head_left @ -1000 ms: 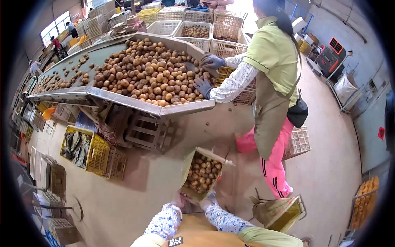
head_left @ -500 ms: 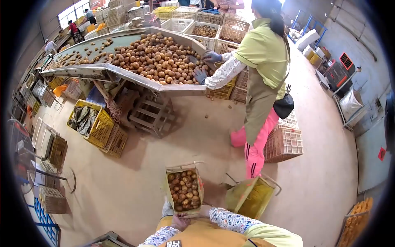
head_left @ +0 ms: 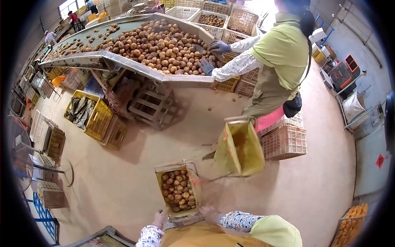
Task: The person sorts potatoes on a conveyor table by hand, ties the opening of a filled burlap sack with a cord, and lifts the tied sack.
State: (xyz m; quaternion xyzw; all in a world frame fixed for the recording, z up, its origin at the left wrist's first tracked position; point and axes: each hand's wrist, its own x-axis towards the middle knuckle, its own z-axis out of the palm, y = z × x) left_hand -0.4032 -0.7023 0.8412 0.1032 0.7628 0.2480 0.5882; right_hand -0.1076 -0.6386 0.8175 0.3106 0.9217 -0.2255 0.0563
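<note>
A yellow bag on a metal-rod frame stands on the floor in front of me, filled with round brown potatoes. My left hand is at its near left corner, fingers curled in toward the edge. At the near right corner, my right hand has its fingers bent against the bag's rim. Both hands are slightly blurred, and their fingertips are partly hidden. Farther off to the right, a second yellow bag with a metal handle is tilted toward me, blurred, with its mouth showing no potatoes.
A co-worker in a light green shirt has gloved hands among potatoes on a sorting table. Pink crates stand behind the second bag. Yellow crates and a wooden stool sit at left. A standing fan is near the left edge.
My hands have moved apart from the middle of the bag's near rim to its two corners. The second bag has shifted away from me, up beside the co-worker, who leans farther over the table.
</note>
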